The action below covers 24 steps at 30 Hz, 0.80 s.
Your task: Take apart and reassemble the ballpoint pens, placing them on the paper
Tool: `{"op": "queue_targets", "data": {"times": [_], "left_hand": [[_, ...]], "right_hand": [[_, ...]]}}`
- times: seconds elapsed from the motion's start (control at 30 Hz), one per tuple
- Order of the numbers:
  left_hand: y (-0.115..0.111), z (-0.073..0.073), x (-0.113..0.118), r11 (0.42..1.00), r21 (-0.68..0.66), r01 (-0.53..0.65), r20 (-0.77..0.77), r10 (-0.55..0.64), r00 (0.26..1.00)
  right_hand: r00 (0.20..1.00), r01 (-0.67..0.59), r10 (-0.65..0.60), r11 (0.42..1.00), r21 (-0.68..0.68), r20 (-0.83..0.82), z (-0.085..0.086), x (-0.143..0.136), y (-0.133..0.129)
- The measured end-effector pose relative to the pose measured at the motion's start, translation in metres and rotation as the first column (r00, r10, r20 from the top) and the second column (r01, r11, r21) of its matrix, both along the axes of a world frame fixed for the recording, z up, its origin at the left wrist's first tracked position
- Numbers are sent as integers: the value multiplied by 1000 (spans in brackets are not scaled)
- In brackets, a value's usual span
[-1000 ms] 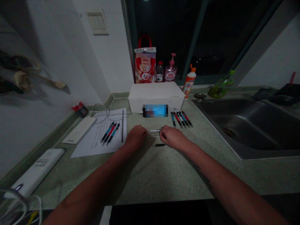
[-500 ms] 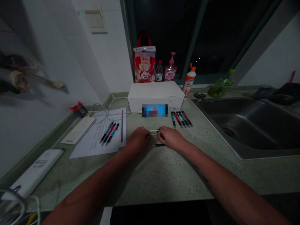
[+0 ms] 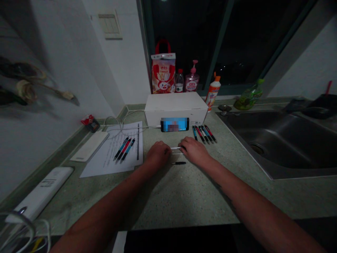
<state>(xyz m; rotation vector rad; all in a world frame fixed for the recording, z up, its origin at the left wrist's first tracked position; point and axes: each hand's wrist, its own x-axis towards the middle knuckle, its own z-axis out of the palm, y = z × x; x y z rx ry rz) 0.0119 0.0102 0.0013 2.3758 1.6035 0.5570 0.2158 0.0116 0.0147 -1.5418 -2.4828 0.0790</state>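
Note:
Above the counter's middle, my left hand (image 3: 159, 154) is closed, with a small dark piece partly showing at its fingertips; what that piece is I cannot make out. Facing it, my right hand (image 3: 194, 149) has its fingertips on the dark end of a white pen barrel (image 3: 175, 148). A thin pale rod (image 3: 178, 153), like a pen refill, lies just below the barrel between both hands. Nearer to me a short black pen part (image 3: 180, 163) with a thin tip rests on the counter.
Several pens (image 3: 204, 134) lie in a row at right; three more (image 3: 124, 149) sit on printed paper (image 3: 105, 160). A phone (image 3: 174, 124) leans against a white box (image 3: 175, 102). A sink (image 3: 284, 140) is at right, a white power strip (image 3: 42, 193) at left.
My right hand has shifted slightly up and right, from beside the thin rod to the white barrel's end. The black part is now uncovered. My left hand remains closed.

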Motion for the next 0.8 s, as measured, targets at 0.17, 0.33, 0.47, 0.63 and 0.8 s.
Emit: {"op": "queue_targets", "data": {"times": [0.17,0.33,0.47,0.63,0.8], "left_hand": [[1,4,-5,1000,4,-31,-8,31,999],[3,2,-10,999,10,-48,32,47,998],[5,-3,-10,1000,6,-29,105,28,994],[6,-4,-7,998,-39,-52,213,59,975],[4,-2,-6,997,-53,-57,327,71,942]], "right_hand": [[1000,23,-23,1000,-15,7,3,3,-3],[1000,1,-2,1000,-15,-19,0,5,-2],[999,-19,18,1000,-22,-44,-1,5,-2],[993,-90,90,996,0,-71,-1,3,-4],[993,-56,56,998,2,-101,1,1,-5]]}}
